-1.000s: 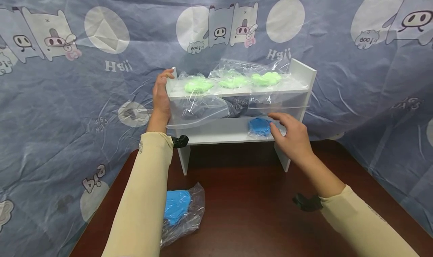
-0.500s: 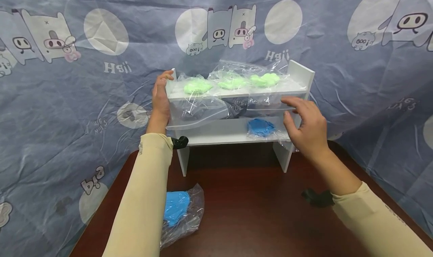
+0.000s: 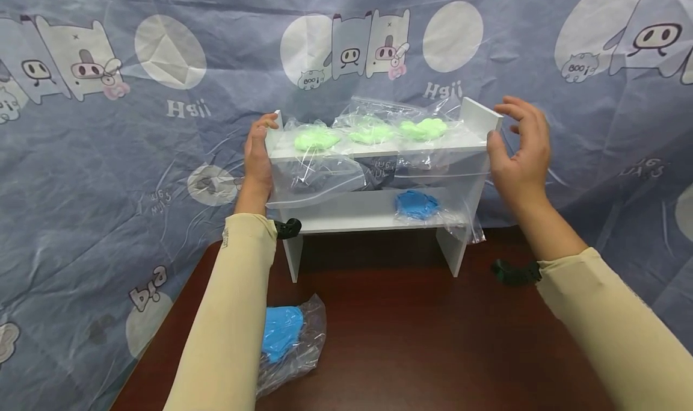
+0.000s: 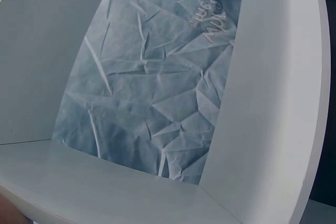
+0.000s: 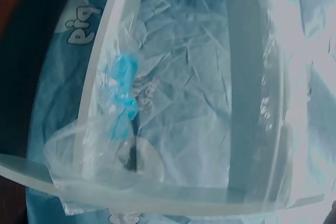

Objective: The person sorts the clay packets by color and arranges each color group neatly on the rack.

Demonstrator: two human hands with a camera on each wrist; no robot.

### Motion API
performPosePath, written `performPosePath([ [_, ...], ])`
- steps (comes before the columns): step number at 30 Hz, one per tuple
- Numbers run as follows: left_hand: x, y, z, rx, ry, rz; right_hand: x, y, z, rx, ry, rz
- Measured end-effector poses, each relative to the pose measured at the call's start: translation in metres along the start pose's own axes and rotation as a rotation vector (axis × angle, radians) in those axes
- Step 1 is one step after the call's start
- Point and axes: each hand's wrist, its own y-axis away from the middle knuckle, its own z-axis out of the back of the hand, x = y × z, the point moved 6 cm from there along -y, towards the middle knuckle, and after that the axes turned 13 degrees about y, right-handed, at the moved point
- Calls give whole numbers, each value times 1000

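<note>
A small white two-tier shelf [image 3: 346,215] stands on the table. My left hand [image 3: 258,158] grips its left side panel near the top, fingertips curled over the edge. At the right panel's upper end is my right hand [image 3: 521,149], thumb at the front edge and fingers loosely bent beside it. On the lower board, toward the right, lies a clear bag with a blue lump [image 3: 417,204]; its loose plastic hangs over the front edge. Clear bags with light green lumps [image 3: 370,131] line the top board, their zip ends drooping in front.
Another clear bag with a blue piece [image 3: 283,331] lies on the dark reddish-brown table [image 3: 400,339], partly hidden by the left forearm. A grey-blue printed cloth [image 3: 233,50] hangs behind and around the table.
My right hand has left the blue bag on the lower board and moved up and right to the right panel. The left hand stays on the left panel.
</note>
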Motion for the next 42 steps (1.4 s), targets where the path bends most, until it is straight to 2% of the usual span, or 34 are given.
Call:
performPosePath([
  [3, 2, 0, 1, 4, 8, 2, -19, -5, -9, 44, 9, -66],
  [6, 3, 0, 1, 6, 19, -2, -32, -8, -17, 99, -36, -153],
  [8, 3, 0, 0, 7, 30, -3, -40, -9, -23, 135, -116, -217],
  [11, 2, 0, 0, 6, 16, -8, -50, -10, -32, 150, -330, -308],
  [14, 3, -2, 0, 8, 8, -7, -58, -11, -38, 153, -530, -362],
  [16, 4, -4, 0, 12, 11, -8, -64, -11, -41, 178, -597, -389],
  [21, 20, -13, 6, 13, 27, -20, -76, -8, -46, 282, -622, -448],
  [27, 34, -19, 14, -12, 2, -28, -84, -7, -50, 342, -644, -481],
  [32, 34, -19, 13, -9, 10, -36, -85, -7, -52, 374, -643, -492],
  [39, 29, -18, 13, -13, 3, -24, -86, -9, -59, 365, -725, -462],
  [42, 23, -14, 9, 1, 23, -5, -85, -8, -58, 352, -700, -469],
])
